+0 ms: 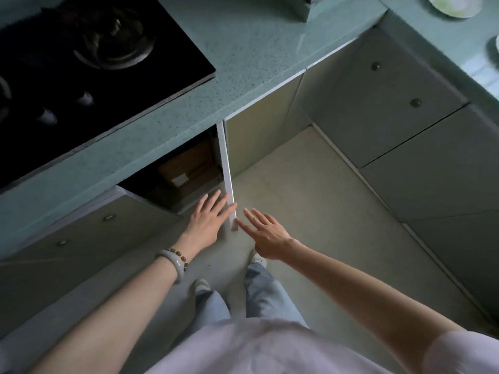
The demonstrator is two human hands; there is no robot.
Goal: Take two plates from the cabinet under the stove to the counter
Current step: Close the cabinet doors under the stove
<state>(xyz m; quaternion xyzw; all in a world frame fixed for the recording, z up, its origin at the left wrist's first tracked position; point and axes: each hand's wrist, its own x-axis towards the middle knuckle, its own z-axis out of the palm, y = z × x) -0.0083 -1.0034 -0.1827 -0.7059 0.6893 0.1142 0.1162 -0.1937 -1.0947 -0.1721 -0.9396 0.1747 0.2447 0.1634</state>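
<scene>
Under the black stove (81,63) the cabinet stands with both doors swung out. The right door (226,168) shows edge-on as a white strip. My left hand (208,222) is spread flat against the inner side of that door's outer edge. My right hand (263,233) is spread on the door's other side, fingertips at its lower corner. Neither hand holds anything. Inside the dark cabinet I see a brown cardboard box (186,168); no plates show there. A white plate (453,5) lies on the counter (256,49) at the top right.
The left cabinet door (89,220) hangs open at the left. Closed drawers with round knobs (388,103) line the right side. A second plate's rim (496,49) shows at the right frame edge. My feet stand on the tiled floor (310,211).
</scene>
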